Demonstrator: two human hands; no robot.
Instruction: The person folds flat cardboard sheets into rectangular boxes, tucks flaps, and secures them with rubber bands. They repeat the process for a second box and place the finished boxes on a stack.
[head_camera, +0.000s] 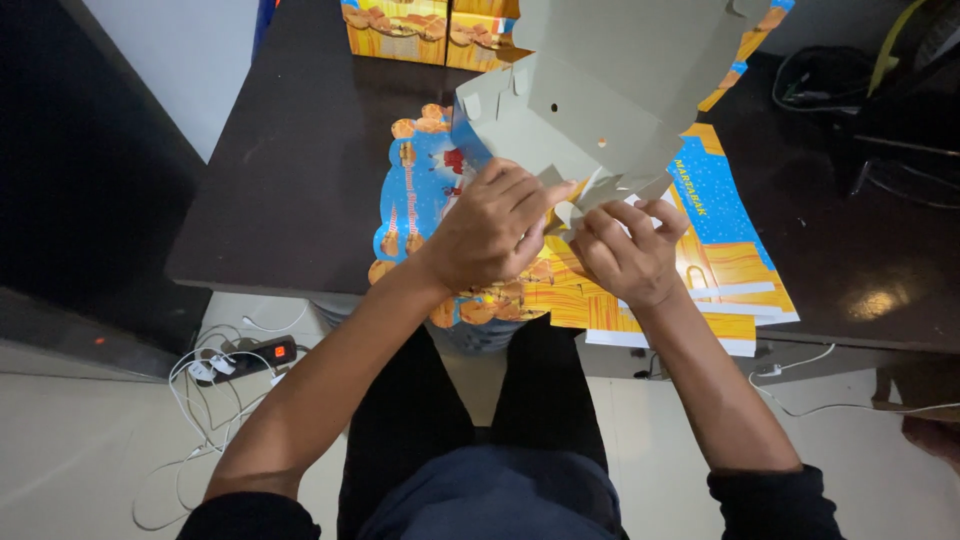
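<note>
A: What are the fingers doing?

B: Both sets are pinched shut on the small grey tabs at the lower edge of a half-folded cardboard box blank (600, 90). The left hand (490, 232) curls over the tabs from the left, fingertips pressed together; the right hand (628, 250) grips them from below, fingers bent tight.

A: And where is that blank?

B: Held up off the dark table (290, 170), tilted, its plain grey inside facing the camera, just above a stack of flat printed box blanks (730, 255) in blue and orange that overhangs the table's near edge.

A: Further out?

B: Folded orange boxes (420, 30) stand at the far edge. On the floor to the left lies a power strip (265, 353) with white cables (200, 400).
</note>
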